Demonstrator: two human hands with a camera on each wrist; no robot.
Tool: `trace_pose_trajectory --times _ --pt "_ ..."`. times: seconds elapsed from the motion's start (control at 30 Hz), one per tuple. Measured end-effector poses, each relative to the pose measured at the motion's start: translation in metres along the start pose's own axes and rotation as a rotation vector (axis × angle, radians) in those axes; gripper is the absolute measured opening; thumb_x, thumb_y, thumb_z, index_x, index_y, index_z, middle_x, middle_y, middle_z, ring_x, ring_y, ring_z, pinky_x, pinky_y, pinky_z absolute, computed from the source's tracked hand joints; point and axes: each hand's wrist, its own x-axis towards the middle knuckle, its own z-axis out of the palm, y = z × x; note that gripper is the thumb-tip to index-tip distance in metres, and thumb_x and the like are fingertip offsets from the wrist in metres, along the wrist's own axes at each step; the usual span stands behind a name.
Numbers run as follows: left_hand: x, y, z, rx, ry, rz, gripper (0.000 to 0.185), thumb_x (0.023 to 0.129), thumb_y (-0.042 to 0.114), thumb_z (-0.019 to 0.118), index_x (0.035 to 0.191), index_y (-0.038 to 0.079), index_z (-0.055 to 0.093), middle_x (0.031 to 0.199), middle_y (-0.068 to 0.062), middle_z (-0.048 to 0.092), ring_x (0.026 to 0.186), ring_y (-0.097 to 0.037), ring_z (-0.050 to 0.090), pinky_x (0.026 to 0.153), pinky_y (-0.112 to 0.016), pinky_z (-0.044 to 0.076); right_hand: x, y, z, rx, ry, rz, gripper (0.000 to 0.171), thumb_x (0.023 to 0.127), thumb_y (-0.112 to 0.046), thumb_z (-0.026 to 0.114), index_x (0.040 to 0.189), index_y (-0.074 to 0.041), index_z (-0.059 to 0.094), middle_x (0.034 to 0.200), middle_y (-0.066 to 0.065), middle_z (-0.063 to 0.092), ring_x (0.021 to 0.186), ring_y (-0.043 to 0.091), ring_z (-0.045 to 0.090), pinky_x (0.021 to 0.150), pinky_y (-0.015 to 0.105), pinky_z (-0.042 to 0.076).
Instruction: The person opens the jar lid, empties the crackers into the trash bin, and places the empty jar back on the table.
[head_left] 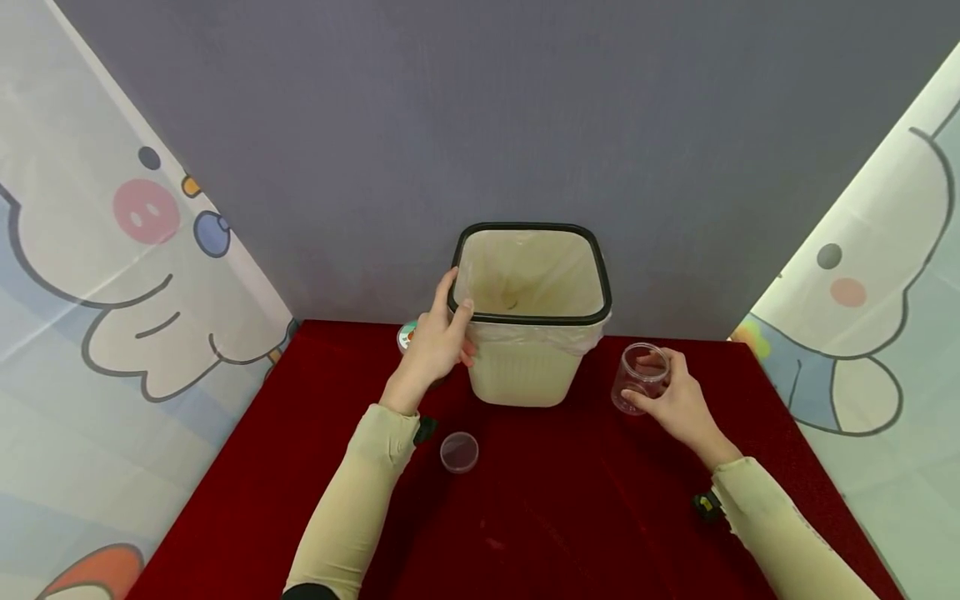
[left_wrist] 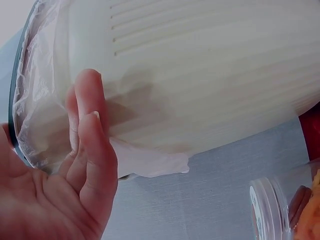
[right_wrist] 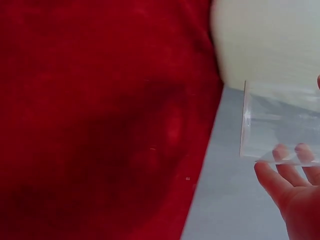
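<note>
A cream trash bin [head_left: 525,367] with a black rim and a clear plastic liner stands at the back of the red cloth. At its left front corner, my left hand [head_left: 437,337] holds the rim, with some fingers against the outer wall [left_wrist: 200,75]. To the right of the bin, my right hand [head_left: 678,404] grips a clear, lidless plastic jar [head_left: 628,385] by its side. The jar [right_wrist: 280,125] looks see-through in the right wrist view. A round clear lid [head_left: 459,452] lies on the cloth in front of the bin.
Partly hidden behind my left hand is a lidded jar [head_left: 406,335]; its orange and brown contents [left_wrist: 307,210] show in the left wrist view. A grey wall [head_left: 525,108] rises behind the bin. Cartoon-printed sheets [head_left: 90,350] flank the red cloth [head_left: 555,517].
</note>
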Motion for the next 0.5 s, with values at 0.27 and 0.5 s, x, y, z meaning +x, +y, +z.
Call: trace_pose_trajectory --times 0.27,0.5 --pt "0.0 0.0 0.001 -0.003 -0.004 0.003 0.067 0.102 0.063 0.034 0.159 0.04 0.008 0.063 -0.008 0.065 0.045 -0.024 0.063 0.052 -0.039 0.055 -0.007 0.016 0.009 0.03 0.027 0.065 0.081 0.084 -0.022 0.083 0.14 0.002 0.03 0.129 0.021 0.055 0.114 0.039 0.056 0.085 0.019 0.046" --pt "0.001 -0.001 0.0 -0.005 -0.004 0.008 0.069 0.101 0.065 0.034 0.159 0.039 0.008 0.063 -0.008 0.065 0.045 -0.024 0.063 0.052 -0.04 0.055 -0.01 0.025 0.015 0.042 0.017 0.129 0.082 0.085 -0.026 0.082 0.141 0.001 0.028 0.132 0.022 0.052 0.117 0.041 0.055 0.092 0.055 0.047"
